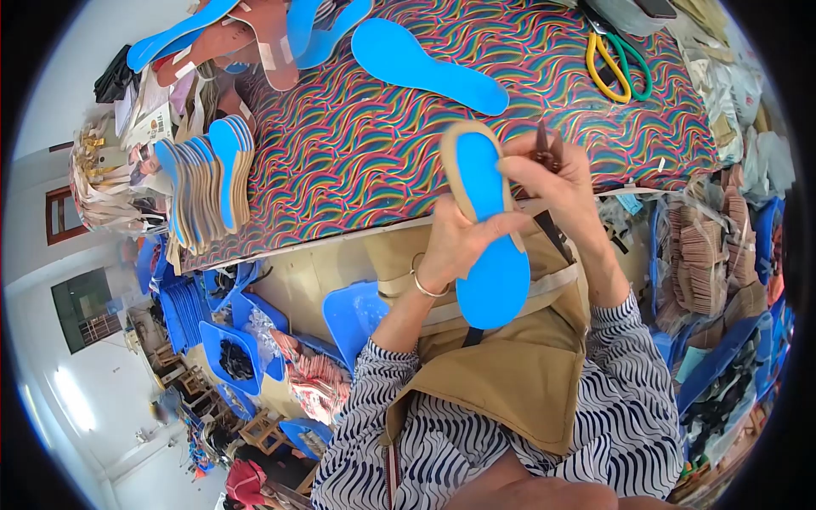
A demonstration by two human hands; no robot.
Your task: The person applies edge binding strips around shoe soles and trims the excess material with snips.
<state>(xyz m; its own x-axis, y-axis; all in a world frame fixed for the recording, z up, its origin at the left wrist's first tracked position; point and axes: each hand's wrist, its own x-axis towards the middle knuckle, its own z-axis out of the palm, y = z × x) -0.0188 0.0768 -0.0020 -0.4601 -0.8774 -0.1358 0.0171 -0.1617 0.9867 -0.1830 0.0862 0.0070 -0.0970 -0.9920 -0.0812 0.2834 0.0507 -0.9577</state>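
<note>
A blue insole [493,289] with a tan strip [453,161] around its upper end is held up in front of the apron. My left hand [455,242] is closed around its middle, thumb across the blue face. At the upper right edge, my right hand [552,183] pinches the insole between thumb and fingers. A dark reddish tool with two points [544,153], which looks like thread snips, is tucked in that same hand; its lower part is hidden by the fingers. Behind the hands, another blue insole [429,72] lies flat on the patterned table [331,161].
Scissors [616,68] with yellow and green handles lie at the table's far right. Stacked insoles [204,183] stand at the left edge, and loose blue and brown pieces [255,34] lie at the back left. Blue bins [229,353] are below left; tan bundled pieces [701,251] sit at right.
</note>
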